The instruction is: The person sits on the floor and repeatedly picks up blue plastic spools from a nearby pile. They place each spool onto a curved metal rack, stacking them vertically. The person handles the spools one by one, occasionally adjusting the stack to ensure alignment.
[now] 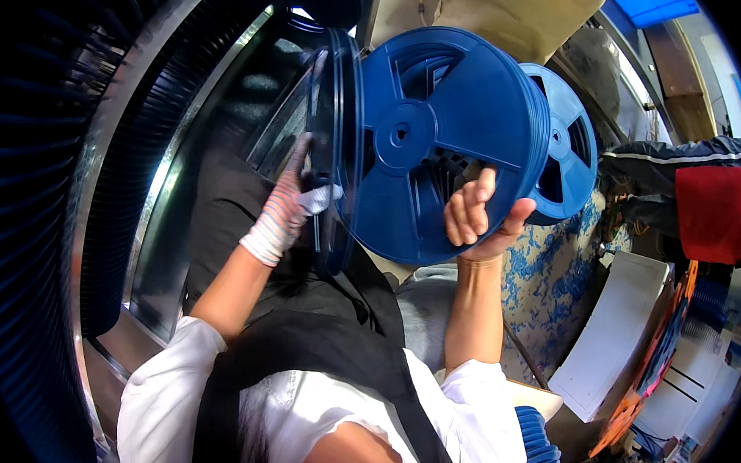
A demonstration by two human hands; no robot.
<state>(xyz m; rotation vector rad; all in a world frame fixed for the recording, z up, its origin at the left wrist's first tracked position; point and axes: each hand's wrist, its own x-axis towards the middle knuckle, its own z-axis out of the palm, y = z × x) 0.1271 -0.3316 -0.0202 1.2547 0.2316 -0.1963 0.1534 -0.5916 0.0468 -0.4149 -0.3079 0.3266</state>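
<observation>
A stack of round blue plastic reels (472,89) stands on edge in front of me, with a round hub and wedge-shaped openings. My bare right hand (483,215) grips the stack's lower right rim, fingers curled at an opening and thumb outside. Just left of it, several darker reels (337,119) are seen nearly edge-on, slightly blurred. My left hand (282,218), in a white striped glove, holds their near side with its thumb across the rims; its fingers are partly blurred and hidden. Behind the stack on the right is another blue reel (569,142).
Long rows of dark reels (115,173) fill curved metal-edged racks at the left. More blue reels (544,450) lie at the lower right. A white panel (610,335) and an orange-edged board stand on the right. Farther back are a person's dark trousers (680,170) and a red cloth (715,210).
</observation>
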